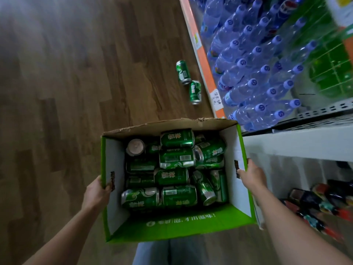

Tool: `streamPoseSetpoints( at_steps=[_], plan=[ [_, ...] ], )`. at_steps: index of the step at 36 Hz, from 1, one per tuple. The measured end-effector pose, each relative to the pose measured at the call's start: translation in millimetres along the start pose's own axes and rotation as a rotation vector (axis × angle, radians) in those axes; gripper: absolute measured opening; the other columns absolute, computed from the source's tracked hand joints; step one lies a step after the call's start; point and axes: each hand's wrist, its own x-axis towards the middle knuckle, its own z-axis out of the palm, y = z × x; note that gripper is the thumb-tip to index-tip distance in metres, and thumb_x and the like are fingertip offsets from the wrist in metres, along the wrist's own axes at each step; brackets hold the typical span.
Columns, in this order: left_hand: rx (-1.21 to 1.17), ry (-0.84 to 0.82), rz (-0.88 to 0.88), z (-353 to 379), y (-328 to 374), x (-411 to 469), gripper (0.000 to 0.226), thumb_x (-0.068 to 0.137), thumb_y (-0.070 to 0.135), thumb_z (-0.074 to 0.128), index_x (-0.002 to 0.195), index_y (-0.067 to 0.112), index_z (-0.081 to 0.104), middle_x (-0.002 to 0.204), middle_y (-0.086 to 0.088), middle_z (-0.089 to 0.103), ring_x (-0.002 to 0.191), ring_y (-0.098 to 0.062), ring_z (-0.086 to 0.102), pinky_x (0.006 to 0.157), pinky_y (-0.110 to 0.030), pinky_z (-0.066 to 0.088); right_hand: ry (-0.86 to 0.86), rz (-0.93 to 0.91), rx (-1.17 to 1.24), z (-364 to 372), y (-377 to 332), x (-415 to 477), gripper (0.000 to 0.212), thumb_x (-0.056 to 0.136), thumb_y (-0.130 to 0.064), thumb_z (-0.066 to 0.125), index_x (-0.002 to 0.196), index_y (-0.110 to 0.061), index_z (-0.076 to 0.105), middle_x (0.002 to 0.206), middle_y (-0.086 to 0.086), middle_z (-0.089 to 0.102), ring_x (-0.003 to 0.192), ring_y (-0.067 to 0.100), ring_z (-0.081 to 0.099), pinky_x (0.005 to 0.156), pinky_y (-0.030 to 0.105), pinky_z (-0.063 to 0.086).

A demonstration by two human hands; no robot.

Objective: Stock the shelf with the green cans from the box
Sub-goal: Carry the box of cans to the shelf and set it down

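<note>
Gripping box [238, 150] sides, both hands' [97, 190] fingertips hidden in handle slots.

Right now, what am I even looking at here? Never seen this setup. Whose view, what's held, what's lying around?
No machine: a person wears one wide-angle camera on the head, looking down. The left hand and right hand grip opposite side walls of an open green-and-white cardboard box filled with green drink cans lying jumbled. Two more green cans lie on the wooden floor. On the right, a shelf holds blue-capped clear plastic bottles.
</note>
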Motion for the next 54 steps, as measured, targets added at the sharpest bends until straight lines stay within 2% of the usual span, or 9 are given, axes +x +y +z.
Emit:
streamPoseSetpoints(
  at_steps=[3,8,21,25,34,37,43,50,54],
  plan=[
    [-0.030,-0.002,-0.018,19.4,6.2,21.4,0.023,0.092,0.006,0.053,0.114,0.003,0.055,0.110,-0.018,0.059,0.089,-0.025,0.053,0.070,-0.035,0.041,0.008,-0.008,0.001,9.4,-0.5,26.7,0.035,0.093,-0.014,0.056,0.124,0.000,0.048,0.120,0.025,0.058,0.106,0.039,0.055,0.070,0.033,0.034],
    [-0.003,-0.008,-0.026,45.4,6.0,51.1,0.017,0.089,0.006,0.055,0.105,0.007,0.058,0.104,-0.019,0.062,0.084,-0.028,0.055,0.066,-0.032,0.039,0.036,-0.017,-0.022,26.1,-1.4,64.8,0.031,0.089,-0.013,0.062,0.112,0.006,0.052,0.116,0.030,0.058,0.106,0.043,0.055,0.081,0.040,0.042],
    [-0.017,-0.002,-0.047,84.6,-1.8,99.3,0.020,0.089,0.005,0.055,0.109,0.005,0.059,0.107,-0.018,0.062,0.086,-0.024,0.051,0.070,-0.030,0.037,0.035,-0.056,-0.081,65.6,-1.2,116.8,0.034,0.089,-0.015,0.062,0.111,0.008,0.050,0.115,0.034,0.056,0.106,0.044,0.053,0.081,0.042,0.041],
    [-0.007,0.003,-0.054,87.3,-4.1,109.5,0.023,0.090,0.005,0.054,0.113,0.005,0.057,0.110,-0.018,0.061,0.090,-0.026,0.053,0.073,-0.032,0.040,0.032,-0.064,-0.079,73.7,-6.9,123.7,0.036,0.090,-0.017,0.061,0.114,0.007,0.048,0.119,0.033,0.055,0.108,0.044,0.053,0.083,0.042,0.041],
    [0.016,0.012,-0.075,97.2,-2.6,131.3,0.026,0.091,0.008,0.055,0.116,0.005,0.056,0.113,-0.019,0.060,0.096,-0.032,0.056,0.073,-0.034,0.042,0.038,-0.083,-0.096,88.6,-12.2,144.6,0.034,0.090,-0.019,0.061,0.109,0.007,0.049,0.116,0.032,0.056,0.107,0.044,0.053,0.081,0.042,0.041],
    [0.012,0.007,-0.089,99.0,-2.7,132.8,0.027,0.092,0.010,0.053,0.119,0.006,0.055,0.114,-0.019,0.060,0.093,-0.030,0.055,0.075,-0.035,0.044,0.035,-0.098,-0.094,88.5,-11.7,147.0,0.033,0.089,-0.017,0.062,0.107,0.008,0.049,0.113,0.033,0.056,0.105,0.044,0.053,0.079,0.042,0.041],
    [-0.015,0.005,-0.113,108.8,-2.7,124.8,0.029,0.092,0.012,0.053,0.121,0.006,0.054,0.117,-0.020,0.059,0.101,-0.034,0.057,0.080,-0.038,0.045,0.040,-0.116,-0.091,80.0,-13.5,153.5,0.030,0.089,-0.015,0.062,0.108,0.005,0.051,0.112,0.031,0.058,0.104,0.043,0.054,0.081,0.042,0.042],
    [-0.017,-0.027,-0.118,126.8,2.3,120.1,0.031,0.093,0.012,0.052,0.124,0.007,0.051,0.119,-0.019,0.059,0.103,-0.035,0.057,0.082,-0.040,0.047,0.053,-0.112,-0.224,71.9,-12.1,160.4,0.030,0.092,-0.016,0.058,0.110,0.006,0.048,0.115,0.031,0.057,0.108,0.043,0.053,0.084,0.043,0.038],
    [-0.003,-0.021,-0.114,127.6,4.5,119.6,0.030,0.093,0.009,0.051,0.123,0.005,0.051,0.119,-0.020,0.058,0.103,-0.035,0.056,0.081,-0.040,0.046,0.052,-0.102,-0.220,74.7,-8.9,161.3,0.030,0.092,-0.016,0.058,0.108,0.007,0.048,0.114,0.033,0.056,0.107,0.044,0.052,0.084,0.043,0.038]
  ],
)
